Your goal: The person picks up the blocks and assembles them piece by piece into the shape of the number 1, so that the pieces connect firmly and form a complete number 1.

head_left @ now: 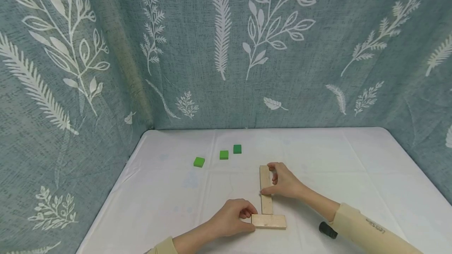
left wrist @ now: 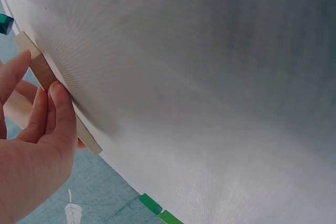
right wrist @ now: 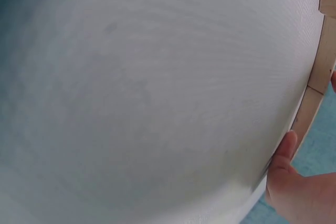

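Note:
Three flat wooden blocks lie on the white table in a T-like layout in the head view. One block (head_left: 270, 221) lies crosswise nearest the person. My left hand (head_left: 231, 218) pinches its left end between thumb and fingers, also seen in the left wrist view on the block (left wrist: 43, 71). Two more run away from it end to end, a lower block (head_left: 267, 205) and an upper block (head_left: 265, 177). My right hand (head_left: 287, 181) holds the upper one, thumb near the seam and index finger by the far end. In the right wrist view the thumb (right wrist: 286, 148) touches the wood.
Three small green squares, one left (head_left: 199, 162), one middle (head_left: 224, 155) and a darker one (head_left: 237, 149), lie farther back on the white tablecloth (head_left: 169, 207). A black object (head_left: 327, 230) lies beside the right sleeve. A patterned curtain (head_left: 240, 89) hangs behind the table.

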The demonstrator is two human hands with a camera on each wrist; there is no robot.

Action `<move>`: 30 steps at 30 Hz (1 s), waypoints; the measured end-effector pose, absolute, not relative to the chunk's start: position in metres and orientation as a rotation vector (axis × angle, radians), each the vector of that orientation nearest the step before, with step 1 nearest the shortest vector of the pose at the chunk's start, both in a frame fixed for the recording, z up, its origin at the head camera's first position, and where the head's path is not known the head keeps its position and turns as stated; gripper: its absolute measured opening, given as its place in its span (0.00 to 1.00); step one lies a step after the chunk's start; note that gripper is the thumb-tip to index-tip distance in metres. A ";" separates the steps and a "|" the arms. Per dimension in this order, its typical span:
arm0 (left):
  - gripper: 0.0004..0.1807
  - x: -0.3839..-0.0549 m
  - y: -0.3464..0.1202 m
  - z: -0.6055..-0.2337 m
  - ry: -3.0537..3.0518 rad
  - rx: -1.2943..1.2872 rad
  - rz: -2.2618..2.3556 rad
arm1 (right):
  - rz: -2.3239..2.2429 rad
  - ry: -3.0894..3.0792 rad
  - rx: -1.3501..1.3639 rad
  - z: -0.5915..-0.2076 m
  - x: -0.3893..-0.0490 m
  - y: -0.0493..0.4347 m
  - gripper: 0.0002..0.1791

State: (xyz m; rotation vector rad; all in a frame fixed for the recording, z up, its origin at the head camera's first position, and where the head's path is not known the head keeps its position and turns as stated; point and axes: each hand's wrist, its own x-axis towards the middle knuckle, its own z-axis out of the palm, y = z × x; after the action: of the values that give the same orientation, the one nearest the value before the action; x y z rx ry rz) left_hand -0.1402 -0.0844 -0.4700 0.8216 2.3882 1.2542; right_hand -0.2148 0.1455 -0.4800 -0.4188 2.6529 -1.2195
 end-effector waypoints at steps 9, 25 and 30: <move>0.15 -0.141 -0.085 -0.470 2.388 0.823 1.264 | -1.208 2.651 -0.452 -0.483 -0.217 0.148 0.46; 0.15 -0.141 -0.086 -0.471 2.372 0.817 1.280 | -1.214 2.650 -0.507 -0.481 -0.216 0.149 0.43; 0.15 -0.140 -0.085 -0.471 2.370 0.819 1.280 | -1.219 2.645 -0.493 -0.479 -0.215 0.149 0.43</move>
State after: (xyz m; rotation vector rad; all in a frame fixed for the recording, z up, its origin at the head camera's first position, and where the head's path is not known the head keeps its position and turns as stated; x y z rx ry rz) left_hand -0.1403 -0.0854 -0.4712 0.8194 2.3704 1.2800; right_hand -0.2148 0.1494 -0.4794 -0.4931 2.6453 -1.2191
